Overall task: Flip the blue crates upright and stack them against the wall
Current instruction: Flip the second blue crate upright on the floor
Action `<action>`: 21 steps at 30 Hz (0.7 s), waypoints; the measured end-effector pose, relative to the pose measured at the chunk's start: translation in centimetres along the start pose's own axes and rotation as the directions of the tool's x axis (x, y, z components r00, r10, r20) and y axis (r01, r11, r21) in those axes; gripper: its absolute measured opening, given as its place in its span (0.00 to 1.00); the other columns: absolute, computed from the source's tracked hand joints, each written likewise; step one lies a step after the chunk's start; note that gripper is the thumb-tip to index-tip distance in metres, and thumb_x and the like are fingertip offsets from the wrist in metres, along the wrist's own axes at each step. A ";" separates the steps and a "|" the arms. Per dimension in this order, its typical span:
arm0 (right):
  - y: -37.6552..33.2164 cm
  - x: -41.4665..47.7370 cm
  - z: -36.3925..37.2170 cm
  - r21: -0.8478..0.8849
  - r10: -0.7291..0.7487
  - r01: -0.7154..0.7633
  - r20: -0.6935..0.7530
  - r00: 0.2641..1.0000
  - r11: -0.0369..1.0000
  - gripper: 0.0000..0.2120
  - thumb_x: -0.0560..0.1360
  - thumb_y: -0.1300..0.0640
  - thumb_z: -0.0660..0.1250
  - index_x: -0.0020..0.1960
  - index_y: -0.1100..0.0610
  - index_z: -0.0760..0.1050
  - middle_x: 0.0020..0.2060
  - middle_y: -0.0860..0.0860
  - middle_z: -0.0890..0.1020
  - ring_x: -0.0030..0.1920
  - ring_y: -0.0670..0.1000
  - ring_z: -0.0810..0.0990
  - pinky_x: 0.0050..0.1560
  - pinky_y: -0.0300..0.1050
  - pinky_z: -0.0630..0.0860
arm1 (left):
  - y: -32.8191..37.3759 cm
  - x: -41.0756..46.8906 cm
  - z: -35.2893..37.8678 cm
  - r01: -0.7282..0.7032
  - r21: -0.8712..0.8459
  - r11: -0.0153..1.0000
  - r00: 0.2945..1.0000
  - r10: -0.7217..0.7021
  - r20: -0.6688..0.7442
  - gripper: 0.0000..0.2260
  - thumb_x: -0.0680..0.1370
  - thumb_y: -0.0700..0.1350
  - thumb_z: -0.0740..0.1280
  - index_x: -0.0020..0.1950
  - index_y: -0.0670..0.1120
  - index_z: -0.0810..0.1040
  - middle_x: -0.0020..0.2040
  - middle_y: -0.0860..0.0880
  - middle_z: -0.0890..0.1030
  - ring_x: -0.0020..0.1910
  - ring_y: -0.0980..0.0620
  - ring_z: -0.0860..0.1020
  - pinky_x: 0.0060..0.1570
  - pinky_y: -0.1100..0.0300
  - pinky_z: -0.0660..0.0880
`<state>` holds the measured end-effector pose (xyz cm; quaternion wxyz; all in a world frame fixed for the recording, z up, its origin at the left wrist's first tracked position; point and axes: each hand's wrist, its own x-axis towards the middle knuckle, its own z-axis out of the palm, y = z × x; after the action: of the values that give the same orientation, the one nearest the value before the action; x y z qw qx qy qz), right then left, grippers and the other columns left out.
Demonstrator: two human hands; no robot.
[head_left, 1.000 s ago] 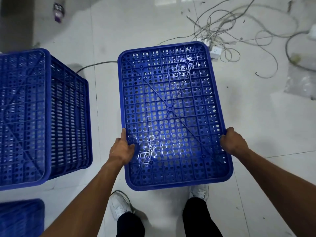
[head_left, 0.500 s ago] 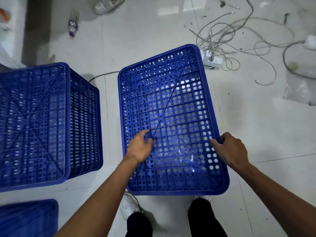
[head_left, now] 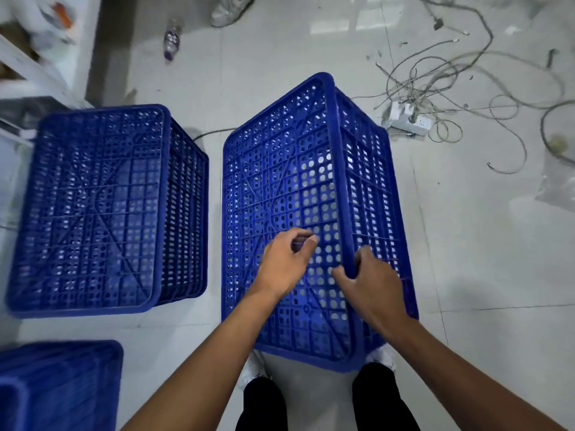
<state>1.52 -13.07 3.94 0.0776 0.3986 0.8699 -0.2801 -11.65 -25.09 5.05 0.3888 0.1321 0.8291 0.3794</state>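
In front of me a blue perforated crate (head_left: pixel 298 181) is upside down and tilted, its gridded bottom turned up and to the left and its right side wall showing. My right hand (head_left: pixel 370 284) grips the crate's raised right bottom edge, thumb on the grid and fingers over the side. My left hand (head_left: pixel 284 262) lies on the bottom panel with fingers curled, fingertips hooked at the holes. A second blue crate (head_left: pixel 93 206) sits upside down on the floor to the left. Part of a third blue crate (head_left: pixel 56 387) shows at the bottom left.
A tangle of cables (head_left: pixel 451 73) and a white power strip (head_left: pixel 410 118) lie on the tiled floor at the upper right. A bottle (head_left: pixel 171 38) and another person's shoe (head_left: pixel 230 7) are at the top. A plastic bag (head_left: pixel 557 181) lies at the right edge.
The middle crate has tipped, its right edge rising so the side wall shows. My left hand slid from the left rim onto the bottom panel; my right hand kept hold of the right edge.
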 end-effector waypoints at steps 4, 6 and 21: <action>-3.3 -0.9 1.5 -0.006 -0.137 0.138 0.068 0.988 0.990 0.16 0.74 0.38 0.63 0.45 0.49 0.65 0.28 0.46 0.74 0.26 0.45 0.72 0.24 0.40 0.62 | -0.6 -0.8 -0.6 0.007 -0.004 1.000 0.998 -0.007 -0.059 0.22 0.75 0.67 0.65 0.60 0.53 0.76 0.57 0.55 0.75 0.53 0.60 0.77 0.56 0.58 0.76; -4.8 -1.1 2.3 0.020 -0.239 0.238 0.136 0.961 0.971 0.15 0.76 0.38 0.62 0.49 0.48 0.65 0.29 0.44 0.73 0.26 0.44 0.72 0.26 0.39 0.61 | -1.1 -1.0 -1.2 0.059 0.050 0.997 0.989 -0.052 -0.139 0.26 0.72 0.70 0.65 0.59 0.53 0.74 0.56 0.55 0.73 0.52 0.56 0.76 0.54 0.56 0.75; -3.2 4.4 6.0 0.057 0.027 -0.017 -0.181 0.983 0.998 0.21 0.77 0.54 0.67 0.66 0.61 0.69 0.59 0.57 0.74 0.58 0.56 0.74 0.57 0.54 0.75 | -8.5 -0.8 -7.8 0.206 0.164 0.965 0.860 -0.098 -0.501 0.09 0.80 0.50 0.63 0.54 0.47 0.67 0.51 0.46 0.73 0.41 0.46 0.72 0.42 0.54 0.66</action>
<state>-4.31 -15.19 -1.23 -0.0101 0.4340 0.8609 -0.2654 -16.28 -35.36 2.46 0.1794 0.0064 0.9436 0.2781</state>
